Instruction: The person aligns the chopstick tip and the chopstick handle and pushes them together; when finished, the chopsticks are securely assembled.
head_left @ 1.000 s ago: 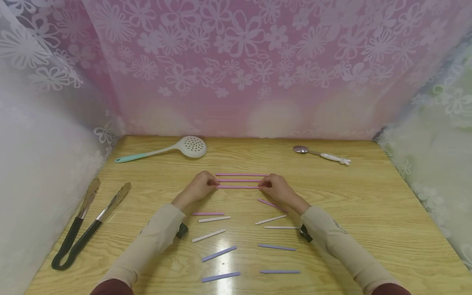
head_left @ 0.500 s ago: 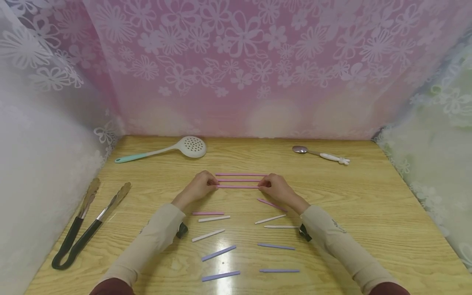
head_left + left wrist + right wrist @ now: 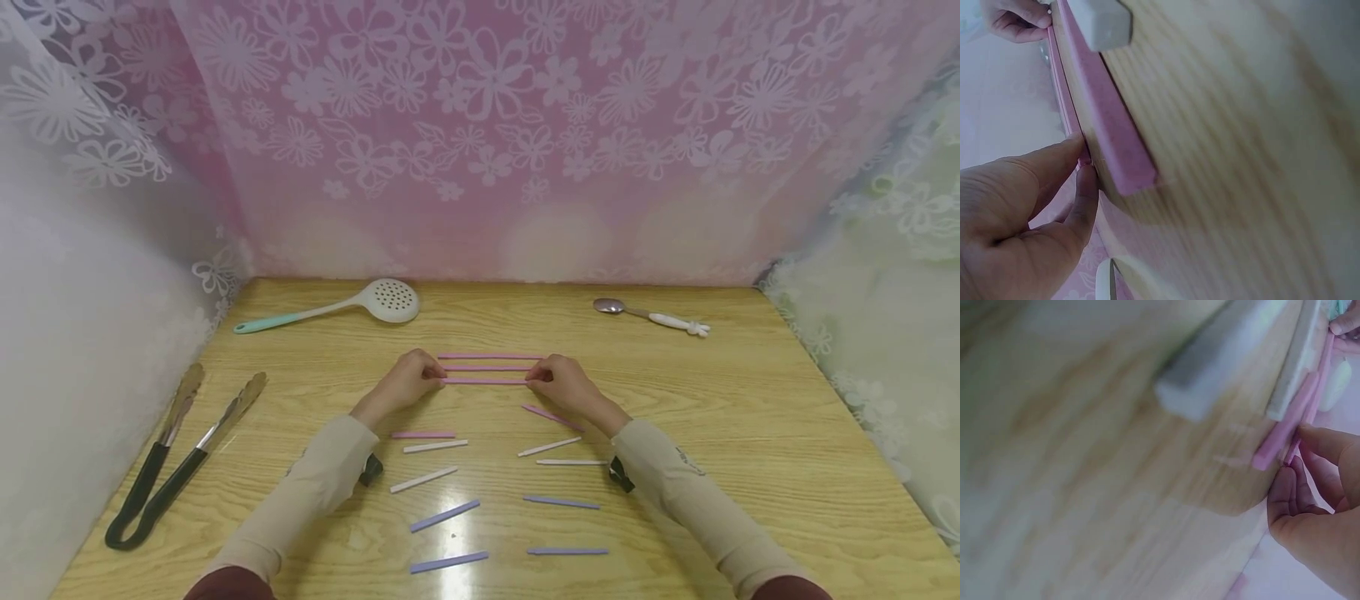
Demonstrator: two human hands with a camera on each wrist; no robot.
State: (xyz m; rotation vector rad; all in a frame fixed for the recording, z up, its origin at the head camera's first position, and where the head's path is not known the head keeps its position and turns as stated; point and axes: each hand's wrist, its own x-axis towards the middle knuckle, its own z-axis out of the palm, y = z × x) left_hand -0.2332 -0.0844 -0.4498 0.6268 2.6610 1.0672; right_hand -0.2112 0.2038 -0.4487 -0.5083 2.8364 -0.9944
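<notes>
1. Near the middle of the surface [image 3: 750, 400], the nearest pink strip [image 3: 486, 382] lies crosswise between the hands, on the person's side of 2 other pink strips [image 3: 491, 356]. Whether it is 1 long piece or 2 set end to end, I cannot tell.
2. The left hand [image 3: 408, 377] has thumb and fingertips almost together, pinching the strip's left end; the right hand [image 3: 566, 385] pinches the right end the same way.
3. This strip looks slim and very light, probably stiff, and perhaps liable to snap if bent. Its smooth sides may slide a little, so a gentle fingertip hold at the ends, kept low, seems right. If there is a join, lifting by the ends could part it.
4. Closer to the person lie 2 loose pink sticks [image 3: 423, 435], 4 white sticks [image 3: 424, 479] and 4 blue-violet sticks [image 3: 449, 562], half of each colour on either side.
5. Farther out are a perforated skimmer [image 3: 392, 301] at the back left, a spoon [image 3: 609, 307] at the back right, and spread tongs [image 3: 142, 483] at the far left.
</notes>
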